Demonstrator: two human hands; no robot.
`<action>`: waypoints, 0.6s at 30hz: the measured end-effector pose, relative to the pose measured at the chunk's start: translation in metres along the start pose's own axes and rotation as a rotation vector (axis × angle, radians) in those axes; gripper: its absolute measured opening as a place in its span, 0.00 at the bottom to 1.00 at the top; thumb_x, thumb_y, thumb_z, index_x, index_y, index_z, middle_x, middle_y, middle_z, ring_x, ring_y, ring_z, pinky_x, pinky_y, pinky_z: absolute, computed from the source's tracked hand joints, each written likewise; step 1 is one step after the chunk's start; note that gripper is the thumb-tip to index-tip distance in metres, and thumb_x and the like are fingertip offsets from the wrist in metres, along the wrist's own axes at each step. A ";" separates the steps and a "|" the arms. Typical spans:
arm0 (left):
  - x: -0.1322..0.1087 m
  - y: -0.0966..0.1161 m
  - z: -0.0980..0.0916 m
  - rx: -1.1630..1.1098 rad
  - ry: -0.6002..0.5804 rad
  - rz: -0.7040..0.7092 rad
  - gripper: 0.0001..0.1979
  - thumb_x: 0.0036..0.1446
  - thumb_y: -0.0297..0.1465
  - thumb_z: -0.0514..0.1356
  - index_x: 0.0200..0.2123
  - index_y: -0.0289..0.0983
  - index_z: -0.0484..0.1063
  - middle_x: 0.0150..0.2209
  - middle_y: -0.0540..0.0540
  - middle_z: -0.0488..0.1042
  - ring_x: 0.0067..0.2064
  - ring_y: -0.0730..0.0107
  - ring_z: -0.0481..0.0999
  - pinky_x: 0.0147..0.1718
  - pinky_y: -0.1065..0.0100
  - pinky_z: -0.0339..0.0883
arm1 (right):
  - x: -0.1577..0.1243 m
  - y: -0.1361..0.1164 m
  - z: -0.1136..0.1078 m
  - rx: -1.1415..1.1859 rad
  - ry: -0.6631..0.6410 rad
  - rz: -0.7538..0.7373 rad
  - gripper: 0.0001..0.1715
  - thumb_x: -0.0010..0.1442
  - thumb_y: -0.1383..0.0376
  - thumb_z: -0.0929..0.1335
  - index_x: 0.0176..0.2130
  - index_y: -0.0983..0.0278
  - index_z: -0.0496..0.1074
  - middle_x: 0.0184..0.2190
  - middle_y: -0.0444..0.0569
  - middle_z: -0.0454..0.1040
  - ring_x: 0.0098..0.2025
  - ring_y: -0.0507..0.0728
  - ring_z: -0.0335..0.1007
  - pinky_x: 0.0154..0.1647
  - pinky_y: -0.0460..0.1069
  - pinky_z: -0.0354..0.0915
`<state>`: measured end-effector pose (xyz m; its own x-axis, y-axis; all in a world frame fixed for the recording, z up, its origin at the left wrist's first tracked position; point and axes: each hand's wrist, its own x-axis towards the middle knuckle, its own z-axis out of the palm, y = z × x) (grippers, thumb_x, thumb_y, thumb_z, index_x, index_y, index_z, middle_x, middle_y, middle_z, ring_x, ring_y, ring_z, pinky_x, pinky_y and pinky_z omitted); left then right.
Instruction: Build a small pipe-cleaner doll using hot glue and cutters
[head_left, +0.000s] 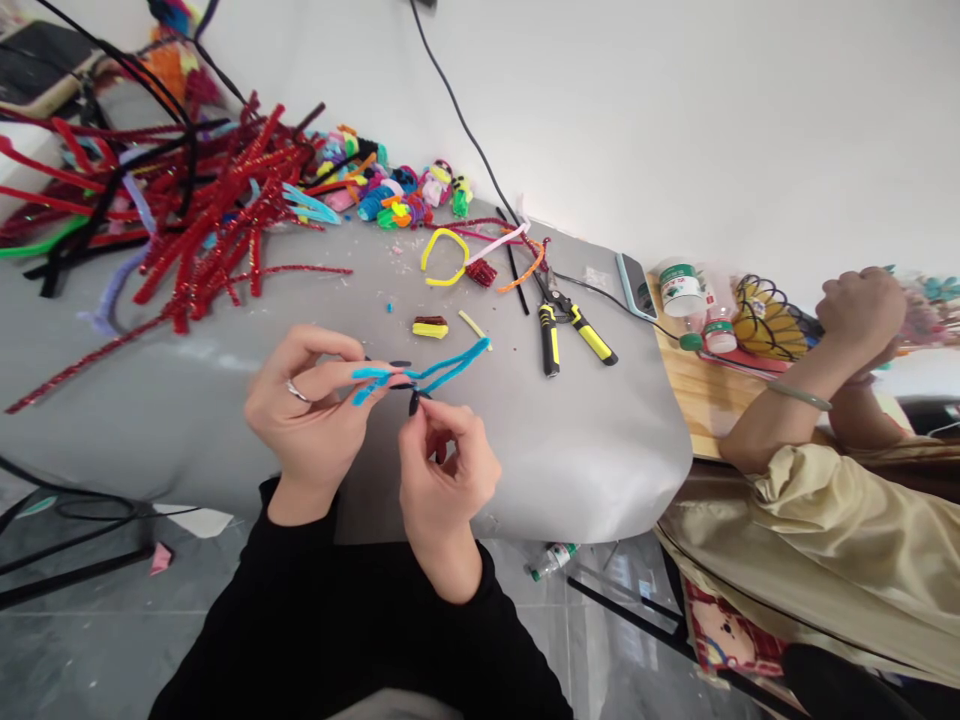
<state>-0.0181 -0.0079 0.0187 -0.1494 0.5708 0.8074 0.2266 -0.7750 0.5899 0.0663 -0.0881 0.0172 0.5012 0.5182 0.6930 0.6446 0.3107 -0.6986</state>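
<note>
A bright blue pipe cleaner (457,367), bent double with its fold pointing right, is held above the grey table. My left hand (311,412) pinches it between thumb and fingers, and its two short ends stick out on the left. My right hand (448,472) is closed in a pinch just below, its dark-nailed fingertips at the lower blue strand. Just beyond my hands lie a small bundle of yellow and dark red pieces (430,327) and a short pale yellow piece (473,322). Yellow-and-black handled pliers (550,340) rest farther right.
Red pipe cleaners (217,200) heap up at the left. Small colourful pipe-cleaner figures (405,195) stand along the back. A yellow loop (445,257) and a phone (636,286) lie on the table. At the right, a co-worker's arm (795,390) rests by a wooden table (701,400).
</note>
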 end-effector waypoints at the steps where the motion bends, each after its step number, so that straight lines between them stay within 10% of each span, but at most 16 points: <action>1: -0.001 0.000 0.000 -0.002 0.017 0.008 0.08 0.55 0.32 0.79 0.32 0.46 0.83 0.32 0.53 0.77 0.28 0.71 0.74 0.23 0.65 0.64 | 0.000 0.000 0.001 0.012 0.010 -0.005 0.09 0.69 0.73 0.69 0.43 0.58 0.74 0.24 0.36 0.68 0.22 0.46 0.60 0.22 0.43 0.63; 18: -0.006 -0.001 0.000 0.079 0.007 0.024 0.07 0.59 0.34 0.77 0.32 0.45 0.83 0.33 0.50 0.80 0.29 0.69 0.77 0.25 0.64 0.67 | -0.008 0.021 0.004 -0.029 0.088 -0.354 0.23 0.67 0.78 0.72 0.56 0.59 0.76 0.24 0.42 0.76 0.20 0.51 0.64 0.20 0.49 0.62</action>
<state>-0.0175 -0.0108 0.0134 -0.1499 0.5498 0.8218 0.3058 -0.7646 0.5673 0.0737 -0.0822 -0.0040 0.2908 0.3122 0.9044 0.8026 0.4350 -0.4082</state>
